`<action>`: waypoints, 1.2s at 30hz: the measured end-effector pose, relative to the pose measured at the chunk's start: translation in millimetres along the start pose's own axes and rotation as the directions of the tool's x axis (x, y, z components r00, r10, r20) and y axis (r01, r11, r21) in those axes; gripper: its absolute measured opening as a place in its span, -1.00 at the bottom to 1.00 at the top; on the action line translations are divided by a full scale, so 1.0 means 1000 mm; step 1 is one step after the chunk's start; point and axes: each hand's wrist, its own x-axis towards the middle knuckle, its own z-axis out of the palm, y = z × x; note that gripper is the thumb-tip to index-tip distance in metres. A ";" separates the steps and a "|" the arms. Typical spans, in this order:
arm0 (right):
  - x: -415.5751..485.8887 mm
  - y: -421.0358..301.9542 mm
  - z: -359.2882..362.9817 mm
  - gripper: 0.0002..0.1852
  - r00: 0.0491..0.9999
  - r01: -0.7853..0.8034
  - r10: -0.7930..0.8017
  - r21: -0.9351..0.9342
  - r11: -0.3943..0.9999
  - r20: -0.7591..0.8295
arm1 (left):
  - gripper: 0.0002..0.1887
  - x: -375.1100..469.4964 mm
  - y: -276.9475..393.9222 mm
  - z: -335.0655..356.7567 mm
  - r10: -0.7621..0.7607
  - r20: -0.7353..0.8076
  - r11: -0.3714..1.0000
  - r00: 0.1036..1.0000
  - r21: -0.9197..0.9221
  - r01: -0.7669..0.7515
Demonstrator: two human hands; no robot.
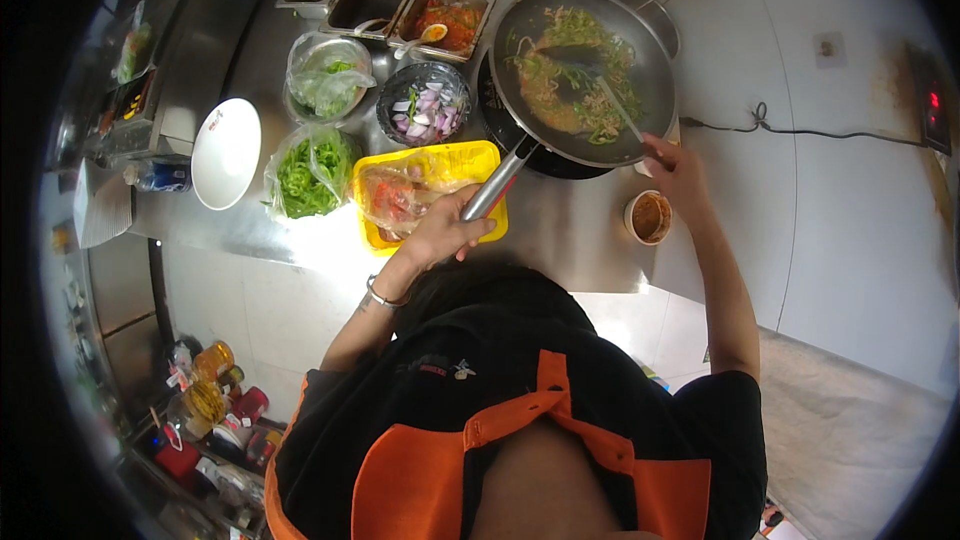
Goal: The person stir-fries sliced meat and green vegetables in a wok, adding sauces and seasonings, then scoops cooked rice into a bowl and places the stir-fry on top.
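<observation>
A deep frying pan (660, 116) is tilted over a round black cooktop (499, 124). Its metal handle (495, 184) is gripped by my left hand (442, 229), just above a yellow plastic tray (491, 157). Shredded meat and green pepper strips (592, 30) lie around the pan with a brownish sauce. At the pan's near right rim, my right hand (679, 176) grips a spatula (619, 106) that reaches down into the food; its far end is hard to make out. Plastic film covers reddish raw meat (394, 195) in the yellow tray.
Left of the pan stand a bowl of chopped onion (427, 109), bagged green pepper strips (311, 172) and a white oval plate (225, 154). Metal food pans (442, 19) line the back. A small tub of brown seasoning (647, 217) is by my right forearm; a power cord (825, 133) crosses the wall.
</observation>
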 end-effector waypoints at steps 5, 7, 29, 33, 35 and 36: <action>-0.036 -0.006 -0.063 -0.57 0.979 0.055 -0.045 -0.044 0.998 0.198 | -0.46 0.002 -0.003 0.000 -0.014 -0.032 1.000 0.999 0.020 0.014; -0.045 -0.009 -0.094 -0.58 0.993 0.054 -0.028 -0.227 0.972 0.118 | -0.46 0.002 -0.004 0.000 -0.017 -0.020 1.000 1.000 0.009 0.018; -0.023 -0.078 -0.139 -0.61 0.995 0.090 -0.044 -0.651 0.754 0.086 | -0.47 0.000 0.001 -0.001 -0.013 -0.015 1.000 1.000 0.022 0.013; 0.023 -0.040 -0.081 -0.63 0.996 0.086 -0.094 -0.321 0.943 -0.009 | -0.46 -0.001 0.001 -0.002 0.001 -0.003 1.000 1.000 0.003 -0.001; 0.047 -0.036 -0.051 -0.64 0.959 0.180 -0.250 -0.391 0.903 -0.135 | -0.47 0.000 0.001 -0.002 0.004 0.003 1.000 1.000 0.001 -0.004; 0.051 -0.036 -0.036 -0.64 0.918 0.227 -0.338 -0.425 0.876 -0.206 | -0.47 0.000 0.001 -0.002 0.015 0.002 1.000 1.000 0.005 -0.015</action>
